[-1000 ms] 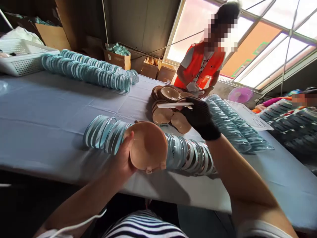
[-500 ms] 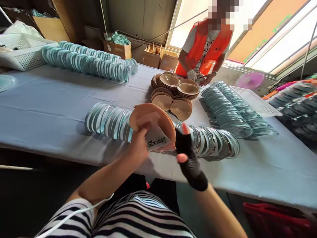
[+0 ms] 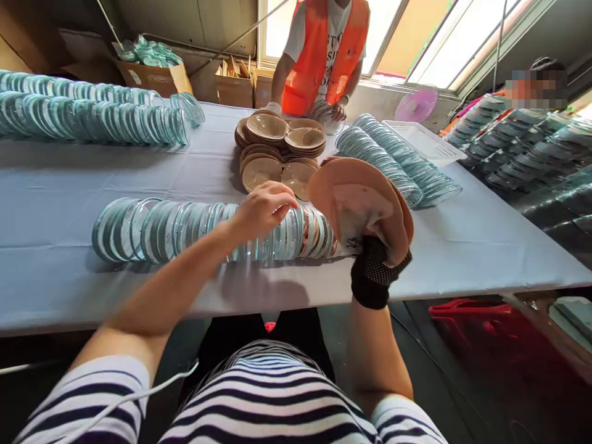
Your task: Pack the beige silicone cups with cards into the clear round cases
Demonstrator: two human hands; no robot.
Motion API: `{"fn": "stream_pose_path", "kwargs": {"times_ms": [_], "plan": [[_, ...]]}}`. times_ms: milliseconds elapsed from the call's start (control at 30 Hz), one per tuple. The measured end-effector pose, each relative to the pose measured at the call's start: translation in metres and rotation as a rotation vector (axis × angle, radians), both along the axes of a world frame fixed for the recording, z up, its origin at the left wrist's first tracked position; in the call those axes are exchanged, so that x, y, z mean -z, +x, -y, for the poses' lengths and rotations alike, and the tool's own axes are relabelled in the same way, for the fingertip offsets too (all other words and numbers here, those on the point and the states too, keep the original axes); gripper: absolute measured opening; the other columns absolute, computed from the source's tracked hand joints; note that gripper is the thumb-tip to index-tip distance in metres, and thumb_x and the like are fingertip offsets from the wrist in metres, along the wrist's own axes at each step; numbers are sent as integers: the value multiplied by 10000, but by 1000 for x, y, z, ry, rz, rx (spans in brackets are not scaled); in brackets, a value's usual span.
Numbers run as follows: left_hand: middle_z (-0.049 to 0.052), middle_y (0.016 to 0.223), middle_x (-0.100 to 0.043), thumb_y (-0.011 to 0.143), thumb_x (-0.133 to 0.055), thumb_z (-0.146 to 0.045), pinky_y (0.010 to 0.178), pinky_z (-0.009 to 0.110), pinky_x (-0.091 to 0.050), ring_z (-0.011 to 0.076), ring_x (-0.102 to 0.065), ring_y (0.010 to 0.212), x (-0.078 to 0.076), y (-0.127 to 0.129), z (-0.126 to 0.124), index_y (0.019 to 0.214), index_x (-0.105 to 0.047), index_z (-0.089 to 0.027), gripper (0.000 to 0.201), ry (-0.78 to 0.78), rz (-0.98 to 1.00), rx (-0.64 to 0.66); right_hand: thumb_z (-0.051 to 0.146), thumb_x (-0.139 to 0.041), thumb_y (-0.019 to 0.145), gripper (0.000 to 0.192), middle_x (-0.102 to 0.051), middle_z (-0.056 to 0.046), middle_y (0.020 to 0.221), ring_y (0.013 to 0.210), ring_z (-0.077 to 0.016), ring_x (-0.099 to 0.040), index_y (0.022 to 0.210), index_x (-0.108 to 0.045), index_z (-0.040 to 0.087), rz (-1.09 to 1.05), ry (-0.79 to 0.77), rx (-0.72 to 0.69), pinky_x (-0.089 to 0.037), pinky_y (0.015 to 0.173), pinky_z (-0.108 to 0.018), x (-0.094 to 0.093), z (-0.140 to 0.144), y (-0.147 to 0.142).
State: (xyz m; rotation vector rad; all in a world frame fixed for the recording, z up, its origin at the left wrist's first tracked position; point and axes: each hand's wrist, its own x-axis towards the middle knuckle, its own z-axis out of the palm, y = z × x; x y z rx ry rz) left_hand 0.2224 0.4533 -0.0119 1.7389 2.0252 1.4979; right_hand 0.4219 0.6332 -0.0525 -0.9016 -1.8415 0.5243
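Our gloved right hand (image 3: 377, 271) grips a pink cup (image 3: 363, 206); our left hand (image 3: 263, 209), fingers curled, touches the row of clear lids (image 3: 185, 228), many cups (image 3: 277, 148) remaining.

A long bench (image 3: 69, 185) covered in a pale blue cloth runs across a cluttered workroom. Behind it, tall windows (image 3: 444, 43) with pale frames let in strong daylight, with an orange wall surface showing through the glass. Cardboard boxes (image 3: 155, 77) stand against a dim grey wall (image 3: 208, 18) at the back. A white plastic basket (image 3: 423, 142) rests near the far edge, beside a small pink fan (image 3: 416, 105). The floor under the bench lies in dark shadow.
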Motion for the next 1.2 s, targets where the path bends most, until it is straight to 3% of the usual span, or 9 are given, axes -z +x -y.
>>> {"fn": "stream_pose_path", "kwargs": {"times_ms": [67, 167, 300, 467, 767, 867, 967, 1133, 1200], "plan": [[59, 1014, -702, 836, -544, -201, 1038, 367, -401, 228, -610, 1039, -8, -26, -13, 833, -757, -228, 215, -287, -310, 104, 414, -521, 893, 305, -723, -125, 915, 955, -313, -690, 944, -718, 186, 0, 162, 110, -582, 842, -489, -5, -7, 14], [43, 993, -705, 851, -513, -221, 953, 303, -425, 193, -617, 971, -3, -42, -25, 853, -760, -231, 247, -477, -471, 261, 407, -519, 915, 327, -727, -131, 996, 1015, -309, -691, 1052, -714, 183, 24, 295, 48, -581, 883, -464, -7, 5, 23], [63, 1015, -712, 929, -496, -368, 1014, 325, -388, 225, -561, 1113, 13, -36, -25, 872, -729, -229, 277, -464, -457, 324, 404, -520, 934, 381, -722, -148, 1084, 1058, -299, -691, 1189, -674, 167, 3, 277, -41, -575, 927, -450, -4, 24, 20], [118, 1002, -676, 960, -463, -385, 970, 368, -416, 267, -569, 1073, 16, -18, -28, 922, -656, -170, 291, -554, -627, 82, 371, -496, 953, 398, -691, -175, 1195, 1195, -307, -636, 1250, -644, 151, -35, 227, -147, -508, 1046, -484, 10, 27, 12], [74, 1100, -626, 961, -429, -339, 727, 311, -465, 240, -605, 1013, 12, -6, -31, 1107, -608, -211, 264, -616, -679, -77, 381, -467, 940, 412, -687, -163, 1219, 1148, -330, -656, 1251, -640, 175, -22, 138, -116, -555, 956, -529, 35, 1, 23], [79, 1141, -602, 931, -474, -355, 744, 329, -462, 255, -581, 1056, 13, -7, -32, 1051, -652, -225, 251, -585, -672, -68, 330, -461, 942, 408, -698, -171, 1194, 1129, -327, -667, 1270, -630, 156, -37, 128, -110, -573, 927, -516, 41, -2, 24], [87, 1171, -603, 904, -517, -359, 880, 400, -429, 277, -544, 1102, 12, -8, -30, 909, -713, -229, 235, -495, -720, -49, 314, -461, 943, 395, -711, -164, 1168, 1122, -318, -672, 1262, -637, 161, -22, 117, -100, -579, 919, -506, 45, -2, 23], [64, 883, -691, 910, -514, -353, 1007, 425, -332, 245, -559, 1038, 11, -8, -29, 698, -683, -214, 304, -441, -793, 212, 326, -448, 958, 391, -697, -161, 1213, 1159, -292, -662, 1256, -641, 163, -43, 97, -145, -557, 979, -485, 42, 8, 20], [81, 829, -694, 886, -544, -377, 977, 417, -365, 256, -574, 1006, 12, -6, -35, 701, -678, -203, 287, -510, -767, 200, 315, -436, 971, 422, -672, -161, 1267, 1190, -270, -648, 1334, -589, 163, -48, 101, -182, -549, 1005, -451, 37, 20, 20]]}}
